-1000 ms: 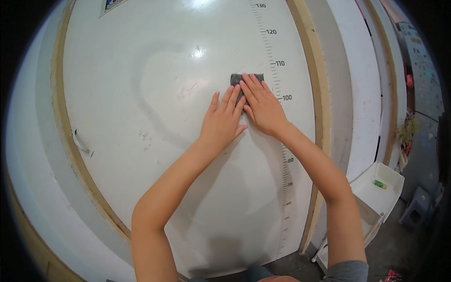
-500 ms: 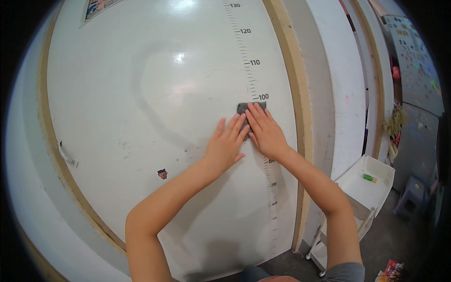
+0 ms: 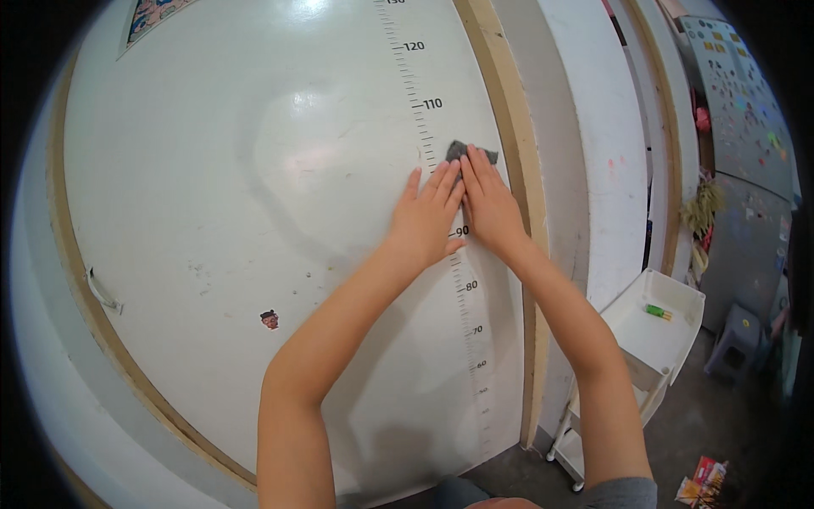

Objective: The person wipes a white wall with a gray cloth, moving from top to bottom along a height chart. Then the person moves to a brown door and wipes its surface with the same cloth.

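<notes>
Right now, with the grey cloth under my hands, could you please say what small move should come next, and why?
I would probably slide the grey cloth slightly left: it lies close to the wooden frame on its right, while a faint mark shows just left of the printed scale. The left hand and right hand, both open, lie against the cloth.

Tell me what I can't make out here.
In the head view:
Grey cloth: partly hidden by the left hand and right hand.
Height scale: some marks covered by the left hand; lowest numbers too small and faint.
Poster: cut off by the upper edge.
White trolley: partly hidden behind the right arm.
</notes>
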Demonstrator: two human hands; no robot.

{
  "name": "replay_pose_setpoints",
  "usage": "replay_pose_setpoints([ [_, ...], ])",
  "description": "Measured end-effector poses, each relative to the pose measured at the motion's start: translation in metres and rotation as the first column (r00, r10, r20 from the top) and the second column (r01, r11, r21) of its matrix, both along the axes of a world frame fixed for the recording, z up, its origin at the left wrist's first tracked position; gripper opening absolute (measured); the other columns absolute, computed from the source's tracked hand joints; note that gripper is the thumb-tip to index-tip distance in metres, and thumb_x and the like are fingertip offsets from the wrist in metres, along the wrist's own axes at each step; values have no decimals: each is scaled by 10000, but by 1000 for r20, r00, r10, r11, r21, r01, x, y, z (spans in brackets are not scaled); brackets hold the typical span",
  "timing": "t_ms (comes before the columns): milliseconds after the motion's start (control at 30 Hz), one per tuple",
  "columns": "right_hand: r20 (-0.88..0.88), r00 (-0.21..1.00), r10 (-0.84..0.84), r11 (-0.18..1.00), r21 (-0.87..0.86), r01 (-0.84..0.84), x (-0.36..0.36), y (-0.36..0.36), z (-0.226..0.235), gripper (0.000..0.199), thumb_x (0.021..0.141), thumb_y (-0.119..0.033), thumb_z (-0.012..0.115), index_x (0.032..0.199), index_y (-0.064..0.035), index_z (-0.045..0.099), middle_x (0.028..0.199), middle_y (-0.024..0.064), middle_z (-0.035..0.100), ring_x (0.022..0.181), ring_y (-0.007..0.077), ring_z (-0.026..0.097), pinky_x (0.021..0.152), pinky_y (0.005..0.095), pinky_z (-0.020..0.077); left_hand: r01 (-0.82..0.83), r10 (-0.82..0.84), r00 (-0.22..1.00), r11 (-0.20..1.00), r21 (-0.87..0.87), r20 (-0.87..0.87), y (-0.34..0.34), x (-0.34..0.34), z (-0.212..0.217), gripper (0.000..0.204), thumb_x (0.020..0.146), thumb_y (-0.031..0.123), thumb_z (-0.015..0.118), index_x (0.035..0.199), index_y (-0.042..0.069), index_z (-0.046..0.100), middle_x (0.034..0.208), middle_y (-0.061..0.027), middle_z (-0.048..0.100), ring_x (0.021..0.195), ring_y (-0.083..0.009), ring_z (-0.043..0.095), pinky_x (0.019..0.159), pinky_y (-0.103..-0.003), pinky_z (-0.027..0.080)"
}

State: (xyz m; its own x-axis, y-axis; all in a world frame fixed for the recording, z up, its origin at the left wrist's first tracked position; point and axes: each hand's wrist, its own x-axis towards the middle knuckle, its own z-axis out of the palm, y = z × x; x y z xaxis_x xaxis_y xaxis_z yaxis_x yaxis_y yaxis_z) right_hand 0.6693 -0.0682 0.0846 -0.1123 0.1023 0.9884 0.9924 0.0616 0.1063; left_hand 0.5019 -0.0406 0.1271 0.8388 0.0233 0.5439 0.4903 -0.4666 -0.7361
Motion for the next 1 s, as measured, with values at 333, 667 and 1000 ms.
replay_pose_setpoints([
  [333,76,940,-333,943,55,329,22,-14,2,479,887,-97,503,1327,88,449,1447,220,405,1345,320,408,1096,414,350,-19,15,1000,989,149,25,5,44,-3,903,773,581,649,1461,75,354,1557,-100,268,1451,-217,211,1164,-483,163],
  [667,-83,992,-90,994,54,95,28,-6,-24,470,931,-76,465,1367,88,400,1456,244,382,1334,376,404,1089,423,362,9,-10,1000,997,75,15,-2,56,-25,829,782,514,652,1422,46,411,1561,-117,258,1452,-231,206,1153,-489,196],
  [1000,-126,988,-90,986,-150,70,11,-19,-97,575,915,-126,526,1413,80,325,1507,254,275,1388,403,304,1124,476,288,15,-7,996,996,93,-84,5,36,-91,788,807,471,635,1447,87,382,1558,-89,268,1447,-219,211,1160,-482,175],
])
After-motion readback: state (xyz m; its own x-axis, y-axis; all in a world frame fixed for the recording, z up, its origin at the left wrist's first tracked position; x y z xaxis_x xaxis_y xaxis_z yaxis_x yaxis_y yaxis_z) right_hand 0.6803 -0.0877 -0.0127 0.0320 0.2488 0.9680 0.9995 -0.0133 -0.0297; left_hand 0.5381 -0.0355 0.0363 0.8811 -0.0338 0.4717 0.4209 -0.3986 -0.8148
